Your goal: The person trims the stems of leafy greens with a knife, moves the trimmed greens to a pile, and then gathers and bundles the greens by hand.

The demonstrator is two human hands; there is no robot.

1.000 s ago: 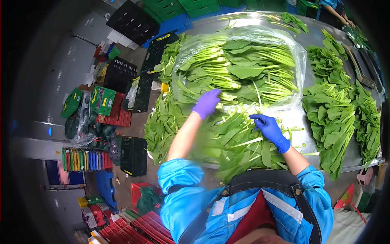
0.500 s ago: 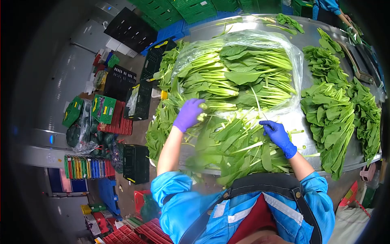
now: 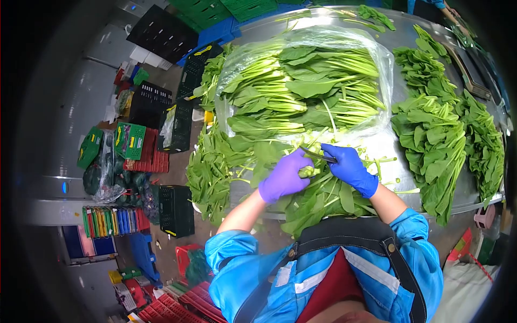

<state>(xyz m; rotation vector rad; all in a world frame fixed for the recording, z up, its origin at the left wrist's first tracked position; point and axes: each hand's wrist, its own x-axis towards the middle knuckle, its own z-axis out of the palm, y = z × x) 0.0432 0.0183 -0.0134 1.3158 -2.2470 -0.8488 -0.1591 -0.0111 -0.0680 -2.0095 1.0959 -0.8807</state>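
My left hand [image 3: 288, 175], in a purple glove, is closed around a bunch of leafy greens [image 3: 308, 172], its pale cut stem ends poking out by the fingers. My right hand [image 3: 351, 170], in a blue glove, grips a small knife [image 3: 319, 155] whose dark blade points left, right at the stems by my left fingers. Beneath both hands lie loose leaves [image 3: 344, 202] and short stem trimmings. Just beyond them, a clear plastic bag [image 3: 383, 59] lies spread open with rows of stacked leafy greens [image 3: 328, 81] in it.
More greens [image 3: 431, 129] are piled along the right of the metal table [image 3: 401, 167]. A heap of loose leaves [image 3: 207, 172] covers its left edge. Dark crates [image 3: 176, 210] stand on the floor at left. Another person's arm [image 3: 455, 19] shows at the far right corner.
My left hand has moved right and slightly toward me with the greens, meeting the knife. My right hand has shifted a little left, its blade now at the stems. The view has tilted slightly.
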